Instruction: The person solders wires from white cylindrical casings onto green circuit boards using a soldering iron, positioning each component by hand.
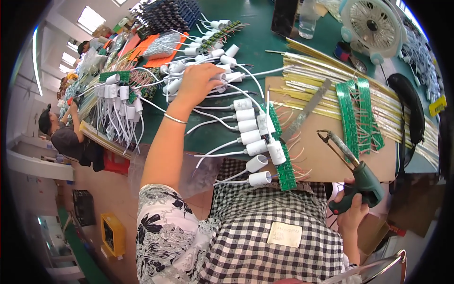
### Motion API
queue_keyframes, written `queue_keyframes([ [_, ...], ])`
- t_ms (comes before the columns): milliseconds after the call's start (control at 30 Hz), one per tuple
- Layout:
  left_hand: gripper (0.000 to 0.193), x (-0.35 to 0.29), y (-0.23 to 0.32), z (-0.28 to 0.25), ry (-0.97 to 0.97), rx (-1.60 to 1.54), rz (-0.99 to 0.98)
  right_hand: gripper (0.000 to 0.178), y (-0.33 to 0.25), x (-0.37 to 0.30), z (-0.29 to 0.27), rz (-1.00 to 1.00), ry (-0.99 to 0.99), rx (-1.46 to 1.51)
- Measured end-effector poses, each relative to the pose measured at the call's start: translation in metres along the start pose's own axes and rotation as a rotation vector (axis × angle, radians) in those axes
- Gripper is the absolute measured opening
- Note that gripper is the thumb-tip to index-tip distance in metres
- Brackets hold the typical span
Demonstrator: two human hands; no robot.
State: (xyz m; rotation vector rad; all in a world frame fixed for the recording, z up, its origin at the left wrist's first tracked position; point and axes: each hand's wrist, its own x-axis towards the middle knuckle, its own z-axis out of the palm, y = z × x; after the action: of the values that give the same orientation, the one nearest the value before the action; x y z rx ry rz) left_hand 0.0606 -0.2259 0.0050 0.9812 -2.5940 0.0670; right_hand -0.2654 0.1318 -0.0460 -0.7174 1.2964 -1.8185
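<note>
My right hand [353, 208] grips the dark green handle of a soldering gun [366, 182], its tip angled up and left over a brown board. My left hand [201, 83] reaches into a heap of white plastic cylinders with white cables [191, 51], fingers bent in a pinch on one of them. Close in front of me lies a green circuit board strip [285, 174]. Along its left side is a row of white cylinders [248, 125], cables trailing left and thin wires showing on the right. Two more white cylinders lie across the strip.
On the brown board [317, 142] lie a metal ruler-like strip [307, 109] and wired green circuit boards [352, 116]. Long yellowish strips [298, 71] run behind. A fan [371, 26] and bottle [307, 23] stand far right. More boards with cylinders [113, 90] hang left, near a co-worker [71, 142].
</note>
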Motion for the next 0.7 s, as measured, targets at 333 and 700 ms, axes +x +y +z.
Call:
queue_keyframes([
  [333,0.024,-0.070,0.178,-0.055,0.160,-0.326,0.112,0.059,0.014,-0.013,0.001,0.134,-0.080,0.059],
  [700,0.014,-0.113,0.226,0.001,0.005,-0.409,-0.164,0.069,-0.003,-0.030,-0.010,0.198,-0.244,-0.118],
])
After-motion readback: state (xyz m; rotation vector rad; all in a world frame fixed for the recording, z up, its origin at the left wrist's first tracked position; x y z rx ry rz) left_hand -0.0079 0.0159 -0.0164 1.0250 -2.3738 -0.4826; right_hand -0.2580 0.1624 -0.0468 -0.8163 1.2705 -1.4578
